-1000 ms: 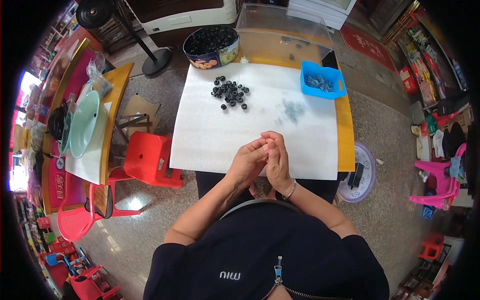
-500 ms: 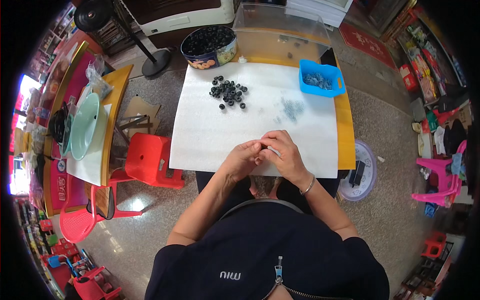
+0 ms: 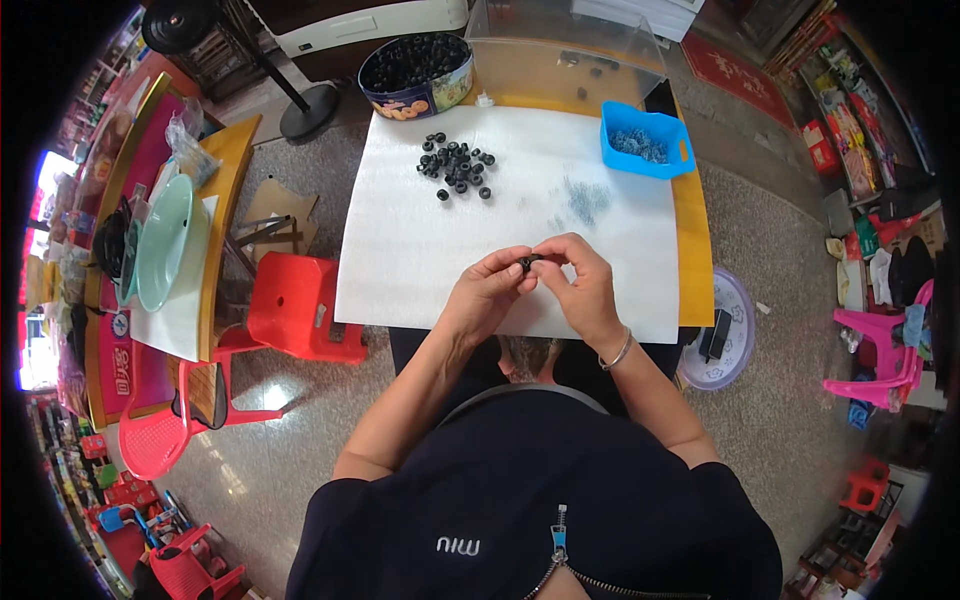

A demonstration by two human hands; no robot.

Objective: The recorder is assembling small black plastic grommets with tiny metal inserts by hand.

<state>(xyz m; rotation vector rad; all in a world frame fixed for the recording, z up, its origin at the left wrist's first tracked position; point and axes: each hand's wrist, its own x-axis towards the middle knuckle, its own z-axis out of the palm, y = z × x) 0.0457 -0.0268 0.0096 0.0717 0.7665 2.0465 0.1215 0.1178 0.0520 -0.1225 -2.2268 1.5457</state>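
Over the near edge of the white sheet (image 3: 420, 270), my left hand (image 3: 487, 290) pinches a small black round part (image 3: 528, 263) between thumb and fingers. My right hand (image 3: 582, 285) meets it from the other side, its thumb and forefinger closed on the same part. Whether a smaller piece is also between the fingertips is too small to tell. Farther off on the sheet lies a loose heap of similar black parts (image 3: 458, 168), some with a hole showing. A scatter of tiny grey-blue pieces (image 3: 586, 202) lies to its right.
At the table's far right stands a blue plastic basket (image 3: 683, 152) of tiny grey-blue pieces. A round tin (image 3: 440, 95) full of black parts stands far left, beside a clear plastic box (image 3: 560, 60). A red stool (image 3: 290, 305) is left; a lilac round lid-like object (image 3: 735, 345) sits right.
My hands have drawn slightly apart at the fingertips, and the black part between them now shows. The right hand's fingers are more raised. The whole view has shifted a little.
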